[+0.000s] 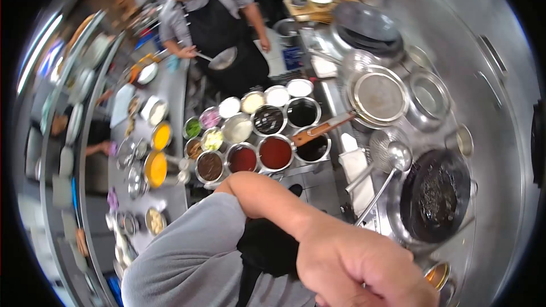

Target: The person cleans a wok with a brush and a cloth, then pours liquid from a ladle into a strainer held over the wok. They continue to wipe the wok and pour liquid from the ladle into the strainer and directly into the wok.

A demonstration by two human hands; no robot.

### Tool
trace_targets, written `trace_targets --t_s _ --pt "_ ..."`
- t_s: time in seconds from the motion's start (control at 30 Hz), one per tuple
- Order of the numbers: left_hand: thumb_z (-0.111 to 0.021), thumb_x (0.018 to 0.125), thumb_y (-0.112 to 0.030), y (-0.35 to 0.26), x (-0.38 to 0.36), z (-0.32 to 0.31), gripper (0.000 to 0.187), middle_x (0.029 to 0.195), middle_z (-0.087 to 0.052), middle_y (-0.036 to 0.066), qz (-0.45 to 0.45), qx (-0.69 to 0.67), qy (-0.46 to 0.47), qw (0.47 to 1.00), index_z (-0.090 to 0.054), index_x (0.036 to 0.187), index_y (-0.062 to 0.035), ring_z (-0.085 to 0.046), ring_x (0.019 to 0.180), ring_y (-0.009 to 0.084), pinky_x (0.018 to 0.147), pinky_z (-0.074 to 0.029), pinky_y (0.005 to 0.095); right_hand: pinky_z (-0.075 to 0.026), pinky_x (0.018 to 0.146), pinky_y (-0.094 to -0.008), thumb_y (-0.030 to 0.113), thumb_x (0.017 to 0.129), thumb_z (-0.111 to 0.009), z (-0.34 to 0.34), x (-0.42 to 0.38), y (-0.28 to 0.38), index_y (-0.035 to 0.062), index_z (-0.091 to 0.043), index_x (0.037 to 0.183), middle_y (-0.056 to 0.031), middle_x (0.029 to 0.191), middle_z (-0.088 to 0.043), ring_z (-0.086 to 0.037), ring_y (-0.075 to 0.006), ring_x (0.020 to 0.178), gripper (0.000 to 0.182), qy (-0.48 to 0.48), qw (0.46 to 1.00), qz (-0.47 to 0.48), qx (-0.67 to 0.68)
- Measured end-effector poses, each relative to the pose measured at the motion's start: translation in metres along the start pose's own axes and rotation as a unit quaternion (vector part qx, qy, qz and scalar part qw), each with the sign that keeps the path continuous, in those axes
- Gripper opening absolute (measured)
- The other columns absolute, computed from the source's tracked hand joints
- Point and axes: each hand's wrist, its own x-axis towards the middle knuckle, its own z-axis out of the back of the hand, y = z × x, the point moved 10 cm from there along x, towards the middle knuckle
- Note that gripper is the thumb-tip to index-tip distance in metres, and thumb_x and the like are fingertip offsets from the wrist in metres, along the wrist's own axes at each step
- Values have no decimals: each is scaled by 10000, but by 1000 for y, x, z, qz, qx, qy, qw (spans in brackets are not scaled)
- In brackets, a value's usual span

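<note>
My left hand [367,267] reaches across my body to the lower right, its fingers curled closed. Whatever they may hold is hidden beneath the hand and past the lower edge. Close to my knuckles is a small metal container [437,277] with orange-brown contents. Above the hand, a dark wok [437,196] holds a shiny, bubbly liquid. A ladle [399,156] and a perforated skimmer [387,143] lie left of the wok, handles pointing towards me. My right hand is out of view.
Several sauce and ingredient containers [276,153] stand ahead. A wooden-handled strainer [380,98] rests over a pot, its handle [324,129] crossing the containers. Another wok [368,23] is farther back. A co-worker [222,28] holds a ladle-like strainer [223,58]. Shelving [85,131] lines the left.
</note>
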Motion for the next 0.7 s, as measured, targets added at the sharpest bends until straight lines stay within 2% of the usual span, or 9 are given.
trace_targets --t_s 0.1,0.13,0.17,0.23,0.33,0.43,0.57,0.6,0.7 --pt "-440 1075 -37 17 -1 -11 298 1090 -700 230 -44 89 78 992 -598 1219 170 -467 478 24 432 -370 160 -352 381 -296 -9 812 -632 -15 3 -12 50 -459 914 -37 654 -476 -454 -132 439 209 23 997 31 -69" --pt "-457 1072 -51 19 -7 -13 292 1055 -690 208 -15 127 66 990 -601 1215 159 -475 484 33 437 -377 173 -346 376 -300 -11 809 -632 -18 8 -14 48 -455 913 -39 656 -474 -452 -138 440 213 28 994 45 -91" --pt "-475 1069 -66 20 -9 -18 287 1019 -679 187 14 166 56 984 -603 1212 148 -483 490 41 441 -383 186 -447 482 -330 76 851 -637 -14 13 -26 34 -536 916 -54 693 -523 -507 -143 521 127 27 987 36 -152" --pt "-515 1060 -95 14 -23 -13 251 867 -640 109 53 316 76 944 -633 1158 104 -517 515 73 470 -410 233 -451 497 -333 85 861 -632 -11 22 -42 34 -544 919 -61 704 -533 -518 -151 538 117 44 977 41 -206" --pt "-543 1062 -178 6 -80 39 256 798 -635 47 169 445 -116 871 -709 1046 16 -541 559 138 526 -441 312 -456 521 -336 98 876 -625 -12 32 -53 32 -557 925 -73 720 -548 -534 -162 565 107 72 970 52 -226" --pt "-562 1069 -237 1 -204 97 335 996 -628 43 276 538 -278 746 -577 1307 -2 -572 836 98 742 -477 278 -462 545 -340 112 890 -618 -12 35 -60 31 -570 931 -84 735 -562 -550 -173 591 102 105 964 65 -236" --pt "-672 992 -338 16 -387 106 369 956 -659 88 473 629 -451 421 -643 1223 -51 -628 908 188 800 -508 343 -469 576 -345 130 910 -609 -11 40 -65 30 -586 938 -99 756 -582 -571 -188 625 107 149 955 78 -246" --pt "-682 977 -328 23 -415 100 363 971 -661 95 483 618 -491 380 -649 1215 -56 -632 901 202 791 -509 360 -471 584 -346 135 915 -606 -9 40 -65 29 -591 940 -103 762 -587 -577 -192 634 109 158 952 80 -249" --pt "-698 961 -319 41 -446 84 316 958 -703 96 420 574 -591 382 -703 1113 -41 -658 883 202 776 -508 365 -476 608 -350 148 930 -599 -11 39 -67 28 -603 946 -114 777 -602 -593 -203 660 121 187 942 86 -263"
